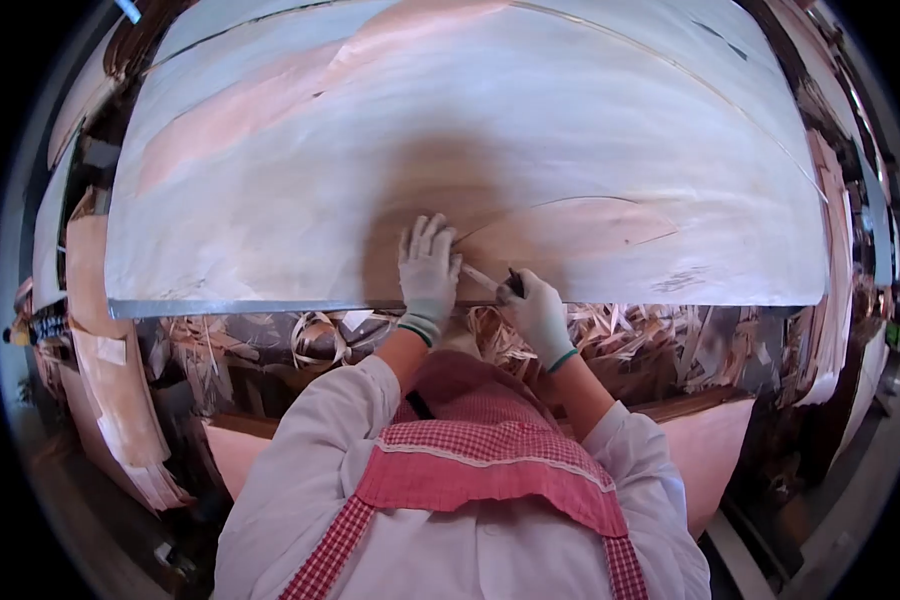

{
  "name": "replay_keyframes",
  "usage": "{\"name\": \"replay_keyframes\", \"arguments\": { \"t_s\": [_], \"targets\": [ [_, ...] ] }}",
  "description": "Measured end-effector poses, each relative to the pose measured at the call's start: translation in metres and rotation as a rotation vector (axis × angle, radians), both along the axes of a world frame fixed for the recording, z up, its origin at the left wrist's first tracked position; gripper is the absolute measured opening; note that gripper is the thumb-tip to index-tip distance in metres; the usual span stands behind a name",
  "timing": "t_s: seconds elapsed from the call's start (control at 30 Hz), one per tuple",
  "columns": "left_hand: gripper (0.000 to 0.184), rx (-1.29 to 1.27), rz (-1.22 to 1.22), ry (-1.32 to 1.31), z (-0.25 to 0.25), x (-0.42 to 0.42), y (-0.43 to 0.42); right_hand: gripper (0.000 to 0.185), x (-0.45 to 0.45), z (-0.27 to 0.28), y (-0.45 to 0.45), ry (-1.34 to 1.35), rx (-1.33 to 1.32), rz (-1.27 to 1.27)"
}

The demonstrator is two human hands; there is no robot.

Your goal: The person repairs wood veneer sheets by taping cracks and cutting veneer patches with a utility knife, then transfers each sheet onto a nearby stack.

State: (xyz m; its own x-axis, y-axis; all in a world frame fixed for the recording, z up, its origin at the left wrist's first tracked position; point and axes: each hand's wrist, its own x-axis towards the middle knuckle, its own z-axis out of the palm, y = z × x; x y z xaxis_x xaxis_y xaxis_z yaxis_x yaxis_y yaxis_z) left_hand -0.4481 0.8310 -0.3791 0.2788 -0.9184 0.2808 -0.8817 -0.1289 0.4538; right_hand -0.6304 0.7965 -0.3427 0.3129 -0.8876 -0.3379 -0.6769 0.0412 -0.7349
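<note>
A large pale wood veneer sheet (300, 215) lies in front of me, with a pinkish patch and a curved seam or crack right of the middle. My left hand (429, 262), in a white glove with a green cuff, rests flat on the sheet near its front edge, fingers stretched out. To its right, my gloved right hand (542, 315) is closed around the dark handle of a knife. The knife's pale blade (485, 279) points up and left over the sheet, towards the left fingertips. Whether its tip cuts into the veneer is too small to tell.
Torn veneer scraps (620, 335) are heaped below the sheet's front edge, close to my apron. Stacked veneer pieces stand at the left (115, 375) and at the right (828, 270). A long curved strip or seam (660, 62) crosses the far part of the sheet.
</note>
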Motion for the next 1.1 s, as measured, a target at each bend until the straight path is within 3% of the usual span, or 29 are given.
{"name": "replay_keyframes", "arguments": {
  "t_s": [0.07, 0.17, 0.37, 0.47, 0.53, 0.67, 0.7, 0.73, 0.77, 0.8, 0.83, 0.87, 0.93, 0.97, 1.0, 1.03, 1.07, 1.1],
  "targets": [
    [0.032, 0.0, -0.068, -0.044, 0.002, -0.004, -0.005, 0.022, -0.003, -0.014, 0.006, -0.055, 0.074, -0.043],
    [0.03, -0.029, -0.035, 0.027, -0.011, 0.014, 0.002, 0.022, 0.006, -0.023, 0.018, -0.358, 0.302, -0.158],
    [0.037, 0.012, -0.062, 0.055, -0.022, 0.023, 0.0, 0.022, 0.017, -0.029, 0.037, -0.326, 0.376, -0.228],
    [0.041, -0.018, -0.116, 0.065, -0.012, 0.021, 0.006, 0.023, 0.013, -0.059, 0.043, -0.275, 0.15, -0.111],
    [0.041, 0.001, -0.112, 0.069, -0.009, 0.021, 0.008, 0.023, -0.002, -0.033, 0.01, 0.108, -0.201, 0.154],
    [0.041, 0.149, -0.129, -0.087, 0.009, 0.001, -0.004, 0.021, -0.057, -0.013, -0.026, -0.234, 0.175, -0.21],
    [0.039, 0.139, -0.249, 0.046, -0.014, -0.012, -0.006, 0.02, -0.07, -0.016, -0.025, -0.223, 0.21, -0.268],
    [0.04, 0.328, -0.355, 0.009, -0.017, -0.037, -0.017, 0.019, -0.074, -0.028, -0.019, -0.233, 0.267, -0.281],
    [0.034, 0.403, -0.516, 0.131, 0.025, -0.047, -0.012, 0.018, -0.084, -0.063, -0.017, -0.158, 0.332, -0.298],
    [0.035, -0.119, -0.497, 0.177, -0.006, -0.071, -0.008, 0.023, -0.071, -0.057, -0.011, -0.426, 0.369, -0.396],
    [0.04, 0.125, -0.69, 0.392, 0.002, -0.067, -0.02, 0.029, -0.058, -0.05, -0.006, -0.696, 0.412, -0.485],
    [0.045, 0.333, -0.749, 0.507, 0.008, -0.062, -0.035, 0.03, -0.08, -0.069, -0.02, -0.334, 0.468, -0.349],
    [0.042, 0.031, -0.644, 0.136, -0.017, -0.073, -0.026, 0.029, -0.096, -0.09, -0.037, -0.317, 0.03, -0.04],
    [0.039, 0.011, -0.607, -0.033, -0.027, -0.076, -0.018, 0.026, -0.112, -0.082, -0.052, -0.178, 0.159, -0.047],
    [0.037, -0.015, -0.581, -0.192, -0.037, -0.082, -0.012, 0.016, -0.126, -0.069, -0.066, 0.082, 0.003, 0.124],
    [0.035, -0.054, -0.565, -0.345, -0.04, -0.087, -0.014, 0.01, -0.133, -0.043, -0.074, 0.08, 0.027, 0.085],
    [0.036, 0.115, -0.514, -0.067, -0.031, -0.088, -0.018, 0.005, -0.142, -0.023, -0.079, 0.086, 0.047, 0.04],
    [0.036, 0.281, -0.487, 0.223, -0.019, -0.085, -0.024, 0.004, -0.161, -0.033, -0.081, -0.096, 0.084, -0.087]
  ]
}}
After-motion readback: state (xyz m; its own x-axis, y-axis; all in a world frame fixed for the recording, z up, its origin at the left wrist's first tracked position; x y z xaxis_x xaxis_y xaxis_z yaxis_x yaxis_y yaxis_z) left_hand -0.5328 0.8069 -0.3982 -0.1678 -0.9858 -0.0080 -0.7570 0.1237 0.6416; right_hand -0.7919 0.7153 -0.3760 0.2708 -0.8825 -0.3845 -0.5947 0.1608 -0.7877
